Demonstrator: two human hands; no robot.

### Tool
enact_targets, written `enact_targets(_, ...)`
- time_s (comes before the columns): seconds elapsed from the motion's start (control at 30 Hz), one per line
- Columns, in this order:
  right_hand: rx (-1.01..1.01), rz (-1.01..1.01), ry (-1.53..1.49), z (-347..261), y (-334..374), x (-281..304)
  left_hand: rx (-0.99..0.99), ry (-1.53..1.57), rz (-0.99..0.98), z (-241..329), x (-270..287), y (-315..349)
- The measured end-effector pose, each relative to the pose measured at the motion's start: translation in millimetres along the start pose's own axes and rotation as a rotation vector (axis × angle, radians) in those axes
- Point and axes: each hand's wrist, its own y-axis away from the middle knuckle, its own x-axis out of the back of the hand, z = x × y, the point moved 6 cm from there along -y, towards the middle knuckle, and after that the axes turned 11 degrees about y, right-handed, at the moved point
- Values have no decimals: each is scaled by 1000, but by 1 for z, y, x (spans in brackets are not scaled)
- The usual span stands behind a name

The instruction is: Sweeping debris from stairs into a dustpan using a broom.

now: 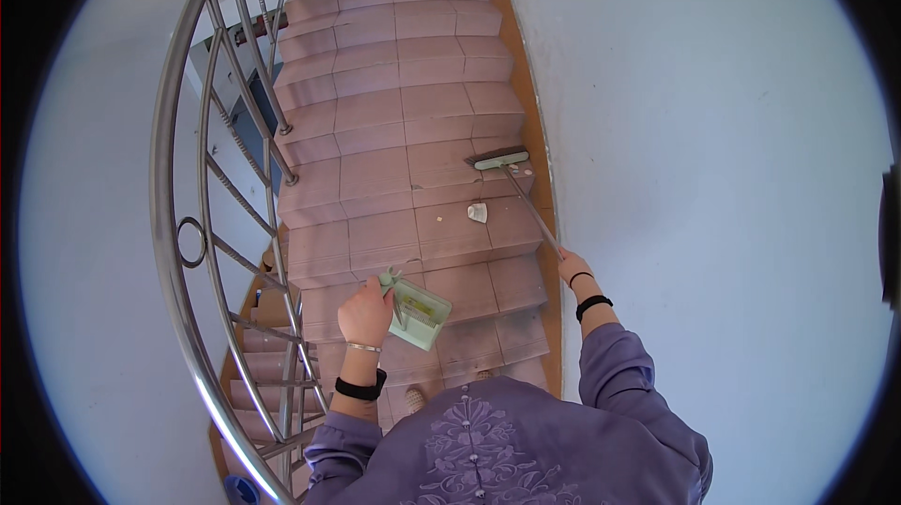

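Observation:
My left hand is closed round the upright handle of a pale green dustpan, which hangs in front of me over the lower steps. My right hand, out to the right by the wall, grips the long thin stick of a broom. The broom's pale green head with dark bristles rests on a step further up, near the wall. Small pale scraps lie beside the head. A crumpled white piece of litter sits one step lower, with a tiny scrap to its left.
Pinkish tiled stairs climb away from me. On the left runs a curved metal railing, with a lower flight beyond it. A pale wall with an orange-brown skirting bounds the right side. My shoes stand near the bottom.

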Motion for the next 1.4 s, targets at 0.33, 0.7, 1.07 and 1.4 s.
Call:
enact_targets(0.33, -43, -22, -33, 41, 113, -20, -11, -12, -4, 2, 1, 7)
enact_targets(0.7, 97, 66, 54, -45, 99, 1, -46, 13, 25, 7, -3, 8)
enact_targets(1.07, -26, -57, 84, -15, 66, -25, -43, 15, -2, 10, -2, 13)
enact_targets(1.4, -71, -53, 96, 13, 184, -13, -34, 1, 9, 4, -5, 8)
